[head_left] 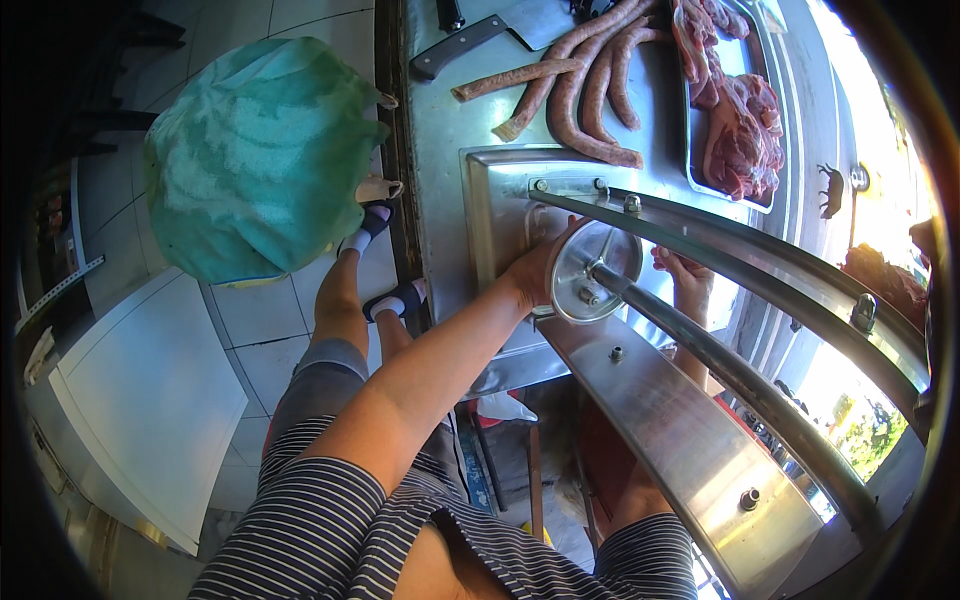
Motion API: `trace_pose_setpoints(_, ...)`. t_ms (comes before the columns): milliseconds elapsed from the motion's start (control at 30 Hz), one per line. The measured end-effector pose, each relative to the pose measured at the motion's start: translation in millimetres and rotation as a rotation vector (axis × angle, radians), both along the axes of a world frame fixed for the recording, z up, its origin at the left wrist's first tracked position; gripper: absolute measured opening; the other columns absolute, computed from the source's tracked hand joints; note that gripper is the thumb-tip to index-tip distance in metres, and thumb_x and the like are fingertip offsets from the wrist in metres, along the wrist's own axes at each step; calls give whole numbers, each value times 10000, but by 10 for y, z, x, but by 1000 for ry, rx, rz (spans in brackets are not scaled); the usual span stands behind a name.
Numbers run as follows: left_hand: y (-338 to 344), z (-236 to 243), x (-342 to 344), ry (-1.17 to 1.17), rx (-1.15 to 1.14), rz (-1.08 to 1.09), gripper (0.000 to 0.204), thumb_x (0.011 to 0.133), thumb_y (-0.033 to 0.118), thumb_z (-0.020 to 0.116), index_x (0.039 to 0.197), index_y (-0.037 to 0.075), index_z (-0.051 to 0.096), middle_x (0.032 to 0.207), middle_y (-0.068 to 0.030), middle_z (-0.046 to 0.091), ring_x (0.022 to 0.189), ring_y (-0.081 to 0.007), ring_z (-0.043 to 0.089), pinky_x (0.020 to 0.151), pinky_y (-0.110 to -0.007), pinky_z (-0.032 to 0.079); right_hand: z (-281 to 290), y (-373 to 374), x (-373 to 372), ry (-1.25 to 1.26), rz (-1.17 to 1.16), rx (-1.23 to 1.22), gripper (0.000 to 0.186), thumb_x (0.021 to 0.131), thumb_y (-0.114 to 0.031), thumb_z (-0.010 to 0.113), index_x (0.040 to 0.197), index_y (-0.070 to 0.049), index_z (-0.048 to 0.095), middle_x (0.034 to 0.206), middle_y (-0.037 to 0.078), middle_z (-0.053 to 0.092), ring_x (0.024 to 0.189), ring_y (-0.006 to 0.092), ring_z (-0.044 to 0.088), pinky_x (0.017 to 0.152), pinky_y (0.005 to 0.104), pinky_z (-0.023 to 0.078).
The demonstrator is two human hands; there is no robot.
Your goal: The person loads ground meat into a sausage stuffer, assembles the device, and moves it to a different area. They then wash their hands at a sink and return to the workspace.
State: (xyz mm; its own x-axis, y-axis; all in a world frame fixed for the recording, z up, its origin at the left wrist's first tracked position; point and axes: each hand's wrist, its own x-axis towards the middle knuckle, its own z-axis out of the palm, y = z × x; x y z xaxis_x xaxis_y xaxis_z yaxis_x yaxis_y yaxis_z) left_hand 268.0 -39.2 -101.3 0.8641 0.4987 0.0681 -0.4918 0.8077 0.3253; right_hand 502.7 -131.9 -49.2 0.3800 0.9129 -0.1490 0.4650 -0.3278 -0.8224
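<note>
Head: cylinder [568,288] (metal) against left fingers [547,254]

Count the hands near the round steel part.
2: the left hand against the left side of the round steel part, and the right hand just right of it. Any others could be hidden behind the metalwork.

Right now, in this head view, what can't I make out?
All in the head view:
Left hand: most fingers hidden behind the round metal piece.
Right forearm: partly hidden by the long metal box.
Metal tray: far end cut off by the top edge.
Whatever is under the green cloth: covered by it.
</note>
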Motion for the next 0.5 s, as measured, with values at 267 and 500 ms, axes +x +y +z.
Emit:
trace_pose_setpoints(267,-60,-197,21,-100,-450,-222,491,963,367,490,1359,80,436,1260,-94,578,1114,-212,587,924,-398,525,52,71,-16,48,-89,40,128,870,-89,685,956,6,697,834,106,700,732,164,654,670,298,540)
trace_pose_setpoints(500,-48,-245,-70,-124,-534,-270,499,952,352,507,1357,68,440,1267,-110,573,1124,-238,583,917,-421,530,205,150,-178,119,-190,112,122,868,-80,685,949,11,695,824,109,696,725,177,651,679,310,541)
